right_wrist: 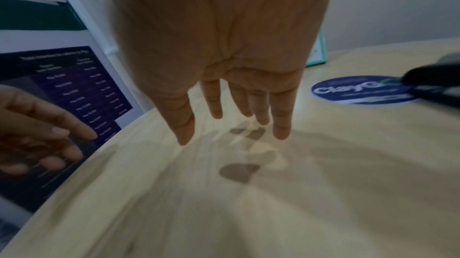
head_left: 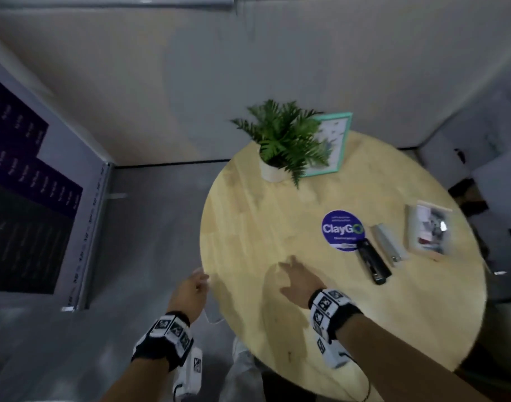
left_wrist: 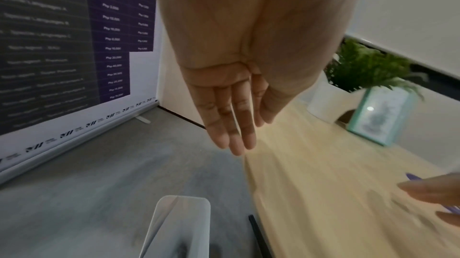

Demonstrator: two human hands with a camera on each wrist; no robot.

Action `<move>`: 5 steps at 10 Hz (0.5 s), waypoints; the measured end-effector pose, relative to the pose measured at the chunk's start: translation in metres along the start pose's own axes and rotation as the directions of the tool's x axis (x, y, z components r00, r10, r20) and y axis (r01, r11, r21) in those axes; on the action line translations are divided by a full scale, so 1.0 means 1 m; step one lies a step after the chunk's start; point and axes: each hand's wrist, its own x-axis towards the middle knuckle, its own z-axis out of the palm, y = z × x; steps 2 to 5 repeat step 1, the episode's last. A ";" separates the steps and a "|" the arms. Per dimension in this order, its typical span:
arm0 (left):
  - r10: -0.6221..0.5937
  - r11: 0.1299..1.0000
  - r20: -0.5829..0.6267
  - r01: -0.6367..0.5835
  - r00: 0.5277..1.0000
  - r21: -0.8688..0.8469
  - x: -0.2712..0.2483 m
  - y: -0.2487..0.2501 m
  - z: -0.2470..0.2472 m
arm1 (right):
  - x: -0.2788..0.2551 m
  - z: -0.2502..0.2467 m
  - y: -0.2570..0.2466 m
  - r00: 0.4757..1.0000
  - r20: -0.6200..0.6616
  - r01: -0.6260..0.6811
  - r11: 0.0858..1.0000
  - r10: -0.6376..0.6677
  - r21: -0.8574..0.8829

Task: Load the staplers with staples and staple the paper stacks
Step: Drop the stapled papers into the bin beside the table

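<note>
A grey-walled room, a price banner (head_left: 31, 181) standing on the floor at left, and a round wooden tabletop (head_left: 248, 227) filling the right of the head view. My left hand (head_left: 190, 293) hangs at the tabletop's near-left rim, fingers straight and together, holding nothing. My right hand (head_left: 296, 281) hovers low over bare wood just inside that rim, fingers spread and relaxed, also empty; its shadow falls on the wood below.

Farther right, past a round blue sticker (head_left: 342, 230), lie a black stapler (head_left: 373, 262) and, just beside it, a silver stapler (head_left: 389, 242), both flat and untouched. Near the right rim sits a clear box (head_left: 428, 227) with small items inside; whether these are the staples I cannot tell. No paper stacks show in any view. A potted fern (head_left: 283, 140) and a teal frame (head_left: 332, 143) stand at the far edge.

By my reading, the job has hardly begun: nothing loaded, nothing stapled. The wood between my right hand and the staplers is open, giving a free reach; the box lies close to the right rim, where a careless sweep could knock it off.
</note>
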 end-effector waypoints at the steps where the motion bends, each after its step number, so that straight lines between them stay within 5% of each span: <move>1: -0.014 1.000 0.063 0.014 0.998 0.004 -0.026 0.016 0.030 | -0.050 -0.007 0.058 0.999 0.039 0.037 0.999 -0.038 0.026; 5: -0.014 1.000 0.063 0.014 0.998 0.004 -0.026 0.016 0.030 | -0.050 -0.007 0.058 0.999 0.039 0.037 0.999 -0.038 0.026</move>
